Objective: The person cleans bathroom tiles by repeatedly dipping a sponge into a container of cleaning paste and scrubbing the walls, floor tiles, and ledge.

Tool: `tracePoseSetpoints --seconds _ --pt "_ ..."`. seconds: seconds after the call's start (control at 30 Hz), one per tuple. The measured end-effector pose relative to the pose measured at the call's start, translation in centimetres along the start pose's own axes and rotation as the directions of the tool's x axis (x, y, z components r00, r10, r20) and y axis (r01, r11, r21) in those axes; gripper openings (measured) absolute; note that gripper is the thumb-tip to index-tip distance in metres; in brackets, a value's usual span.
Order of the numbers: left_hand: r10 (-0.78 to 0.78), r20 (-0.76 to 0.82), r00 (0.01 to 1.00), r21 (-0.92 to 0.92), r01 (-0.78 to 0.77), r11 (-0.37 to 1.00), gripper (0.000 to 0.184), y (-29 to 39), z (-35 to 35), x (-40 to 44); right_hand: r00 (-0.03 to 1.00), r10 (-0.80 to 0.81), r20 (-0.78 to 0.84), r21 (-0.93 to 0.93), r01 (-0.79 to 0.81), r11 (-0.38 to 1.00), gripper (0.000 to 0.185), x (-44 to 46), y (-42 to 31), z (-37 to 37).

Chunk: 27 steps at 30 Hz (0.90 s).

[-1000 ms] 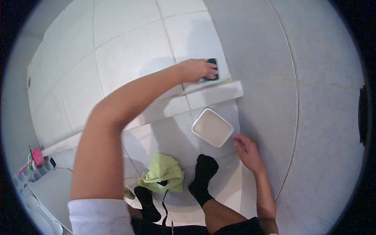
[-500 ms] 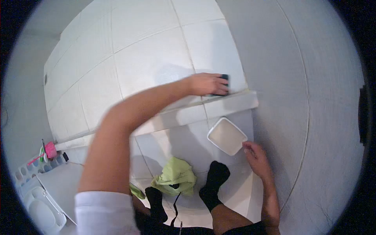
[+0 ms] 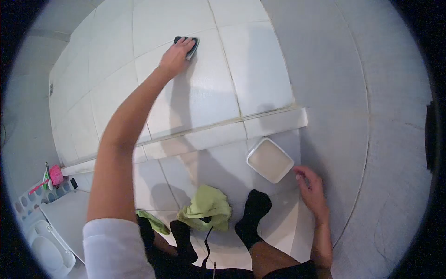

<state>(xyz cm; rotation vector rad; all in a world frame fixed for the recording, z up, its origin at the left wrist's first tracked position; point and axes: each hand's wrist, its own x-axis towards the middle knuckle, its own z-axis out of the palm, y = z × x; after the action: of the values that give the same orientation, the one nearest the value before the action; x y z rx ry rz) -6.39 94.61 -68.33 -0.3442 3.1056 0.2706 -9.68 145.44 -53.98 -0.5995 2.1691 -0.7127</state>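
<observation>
My left hand (image 3: 176, 58) is closed over a dark scrubbing sponge (image 3: 194, 45) with a pale edge, pressed to the white tiled surface (image 3: 200, 104). Its underside is hidden. To the lower right, a square white tub (image 3: 269, 160) holds cloudy liquid. Beside the tub's right corner is my right hand (image 3: 312, 188), fingers loosely bent and apart, with nothing seen in them. A small gap seems to separate its fingertips from the rim.
A tiled ledge (image 3: 274, 122) runs along the surface's near edge. A yellow-green cloth (image 3: 206, 207) lies between my black-socked feet (image 3: 256, 207). At left are a white toilet (image 3: 51, 251) and a pink item (image 3: 56, 175). A grey wall (image 3: 339, 93) rises at right.
My left hand has carried the sponge from near the ledge at right up and left across the tiles. My right hand has shifted slightly right from the tub's corner.
</observation>
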Motion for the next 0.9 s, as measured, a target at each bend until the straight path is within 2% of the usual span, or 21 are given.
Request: tracePoseSetpoints --seconds 0.07,0.13,0.2,0.23,0.27,0.3,0.33,0.37,0.4,0.47,0.5,0.53,0.6,0.63,0.7,0.77,0.8,0.83,0.87,0.9 --pt "-0.178 -0.152 0.972 0.005 0.181 0.983 0.053 2.0 1.9 3.6 1.000 0.005 -0.028 0.063 -0.003 0.998 0.022 -0.1 0.0 0.2" --pt "-0.083 -0.253 0.964 -0.134 0.051 0.990 0.056 6.1 3.7 6.6 0.999 0.013 -0.035 0.062 -0.011 0.998 0.022 -0.2 0.1 0.3" --pt "0.186 -0.154 0.970 -0.308 -0.226 0.924 0.054 11.5 5.1 8.2 0.999 0.040 -0.035 0.065 -0.038 0.997 0.022 -0.5 0.3 0.5" --pt "0.373 -0.252 0.893 -0.132 -0.413 0.901 0.044 15.3 6.5 7.6 0.998 0.057 -0.018 0.059 -0.056 0.997 0.022 -0.3 0.3 0.6" --pt "0.365 -0.043 0.930 -0.257 -0.363 0.896 0.055 19.4 5.0 5.8 0.997 0.072 -0.001 0.052 -0.071 0.996 0.022 -0.1 0.3 0.7" --pt "0.465 -0.057 0.883 -0.284 -0.461 0.841 0.057 22.0 6.9 4.8 0.997 0.076 -0.001 0.051 -0.076 0.996 0.022 -0.3 0.5 0.7" --pt "0.549 0.118 0.828 -0.443 -0.451 0.775 0.058 24.5 5.2 3.8 0.999 0.049 0.002 0.033 -0.049 0.998 0.022 -0.1 0.7 0.8" --pt "0.502 0.252 0.828 -0.499 -0.333 0.800 0.060 25.3 2.3 3.5 1.000 0.021 0.004 0.013 -0.021 1.000 0.023 0.1 0.9 0.7" --pt "0.497 0.243 0.833 -0.505 -0.329 0.798 0.060 25.2 2.6 3.9 1.000 0.020 0.007 0.000 -0.020 1.000 0.023 0.0 0.8 0.6" --pt "0.655 0.319 0.685 -0.342 -0.561 0.753 0.061 23.9 3.6 5.6 1.000 0.018 -0.013 0.018 -0.018 1.000 0.024 0.1 0.9 0.8" --pt "0.667 0.394 0.632 -0.214 -0.643 0.735 0.060 23.0 2.9 6.5 1.000 0.020 -0.012 0.015 -0.020 1.000 0.024 0.0 1.1 0.8" --pt "0.672 0.382 0.634 -0.101 -0.694 0.713 0.057 22.3 2.3 7.0 1.000 0.008 -0.013 0.006 -0.008 1.000 0.024 0.0 1.5 0.9" --pt "0.624 0.373 0.687 0.030 -0.681 0.732 0.051 21.4 2.2 8.1 1.000 0.000 -0.027 0.012 0.000 1.000 0.025 -0.1 2.1 1.2" --pt "0.628 0.377 0.681 0.028 -0.687 0.726 0.051 21.4 2.5 7.6 0.999 -0.035 -0.037 -0.026 0.034 0.999 0.025 -0.2 2.4 1.2" --pt "0.510 0.147 0.848 -0.023 -0.512 0.858 0.054 20.9 4.4 6.6 0.996 -0.063 -0.056 -0.049 0.060 0.997 0.025 -0.5 2.1 1.3" --pt "0.452 0.057 0.890 -0.071 -0.448 0.891 0.058 18.8 4.6 6.6 0.986 0.157 0.047 0.097 -0.161 0.982 0.026 -0.5 0.8 0.7" --pt "0.245 0.050 0.968 -0.507 -0.187 0.841 0.052 17.6 3.7 6.3 0.984 0.176 0.044 0.104 -0.179 0.978 0.026 -0.5 0.8 0.9" --pt "0.045 0.052 0.998 -0.674 0.002 0.739 0.040 18.0 -0.6 4.8 0.981 0.180 0.066 0.359 -0.192 0.914 0.029 -0.5 0.8 1.1" --pt "-0.228 0.121 0.966 -0.825 0.225 0.518 0.031 18.6 -3.2 3.6 0.980 0.180 0.082 0.589 -0.193 0.785 0.032 -0.4 0.5 1.3" --pt "-0.240 0.126 0.963 -0.982 0.155 0.108 0.028 19.0 -4.1 2.0 0.977 0.200 0.077 0.591 -0.206 0.780 0.032 -0.1 -0.5 1.4"
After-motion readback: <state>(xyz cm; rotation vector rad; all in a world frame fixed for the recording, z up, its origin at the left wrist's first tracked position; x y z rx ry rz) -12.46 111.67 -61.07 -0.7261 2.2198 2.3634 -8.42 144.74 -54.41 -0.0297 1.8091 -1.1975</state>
